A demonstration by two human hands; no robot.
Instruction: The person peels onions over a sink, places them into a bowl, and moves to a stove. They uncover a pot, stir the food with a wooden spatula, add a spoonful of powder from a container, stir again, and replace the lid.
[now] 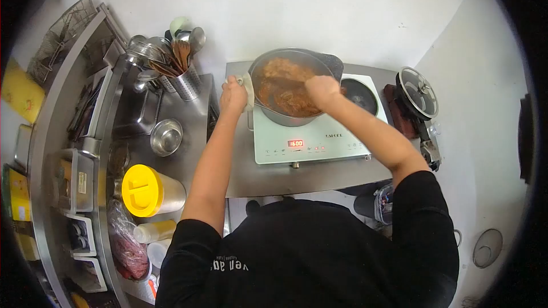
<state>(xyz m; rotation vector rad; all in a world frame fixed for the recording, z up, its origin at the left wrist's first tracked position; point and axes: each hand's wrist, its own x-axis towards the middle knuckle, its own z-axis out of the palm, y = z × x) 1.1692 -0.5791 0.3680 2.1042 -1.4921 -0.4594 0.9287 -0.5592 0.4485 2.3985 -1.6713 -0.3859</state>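
Note:
A large grey pot [285, 117] holding reddish-brown food [288, 100] stands on the left side of a pale green induction cooker [313, 141], whose display reads 1600. My left hand [233, 94] is closed on a light cloth [248, 92] at the pot's left side. Over the pot's right side, my right hand [323, 91] is closed round a utensil that reaches into the food; its shape is mostly hidden by the hand and haze. A dark round hob area [361, 98] lies right of the pot.
Left of the cooker are a perforated utensil holder [186, 84], a steel bowl [166, 137], a yellow-lidded container [142, 190] and a bagged red item [129, 245]. Shelving [43, 154] lines the far left. A glass-lidded pan [418, 93] stands on the right.

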